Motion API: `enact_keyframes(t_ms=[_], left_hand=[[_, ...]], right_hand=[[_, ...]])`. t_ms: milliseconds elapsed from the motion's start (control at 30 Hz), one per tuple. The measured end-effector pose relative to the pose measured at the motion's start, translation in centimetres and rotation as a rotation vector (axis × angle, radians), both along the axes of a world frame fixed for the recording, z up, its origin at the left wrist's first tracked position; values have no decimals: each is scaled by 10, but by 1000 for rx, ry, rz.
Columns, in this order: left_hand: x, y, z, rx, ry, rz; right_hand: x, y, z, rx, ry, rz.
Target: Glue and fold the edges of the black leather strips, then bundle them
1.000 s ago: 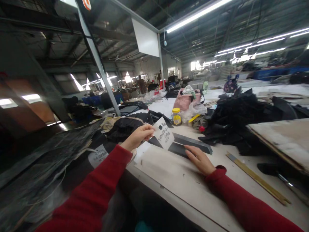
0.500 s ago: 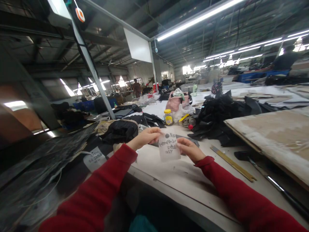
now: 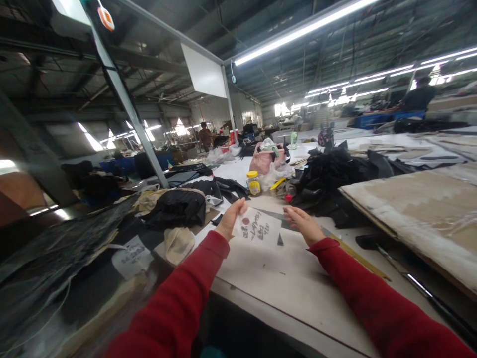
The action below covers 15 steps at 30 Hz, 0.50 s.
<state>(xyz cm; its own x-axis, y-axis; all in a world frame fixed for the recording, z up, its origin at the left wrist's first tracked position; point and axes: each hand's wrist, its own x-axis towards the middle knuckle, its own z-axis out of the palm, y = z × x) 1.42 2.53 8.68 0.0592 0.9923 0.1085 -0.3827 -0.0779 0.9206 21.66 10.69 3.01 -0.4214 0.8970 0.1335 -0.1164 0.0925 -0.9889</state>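
A small white paper note (image 3: 266,228) with handwritten dark marks and a round reddish-brown spot is above the pale work surface (image 3: 253,268). My left hand (image 3: 231,219) pinches its left edge between thumb and fingers. To the right of the note, my right hand (image 3: 303,224) is held apart from it, fingers stretched out and nothing visible in them. A dark grey flat piece (image 3: 279,215) shows behind the note, running toward the right hand. Another handwritten white sheet (image 3: 133,256) lies at left on dark material.
A yellow-lidded jar (image 3: 254,184), a pink basket (image 3: 261,160) and a heap of black fabric pieces (image 3: 331,179) stand beyond the hands. At right are a yellow ruler (image 3: 361,259), a long dark-handled tool (image 3: 413,279) and stacked boards (image 3: 417,199). People work in the background.
My right hand has let go of the note and moved slightly right. The note, still in my left hand, has turned so its writing slants. The camera view has shifted a little.
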Motion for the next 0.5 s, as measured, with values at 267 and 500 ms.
enact_keyframes(t_ms=[267,500], left_hand=[[6,43,-22,-100,-123,-110],[12,75,-51,-137,-170,-41]], right_hand=[[-5,-1,-6,-84,-58,260],[-6,5,-18,-108,-81,255]])
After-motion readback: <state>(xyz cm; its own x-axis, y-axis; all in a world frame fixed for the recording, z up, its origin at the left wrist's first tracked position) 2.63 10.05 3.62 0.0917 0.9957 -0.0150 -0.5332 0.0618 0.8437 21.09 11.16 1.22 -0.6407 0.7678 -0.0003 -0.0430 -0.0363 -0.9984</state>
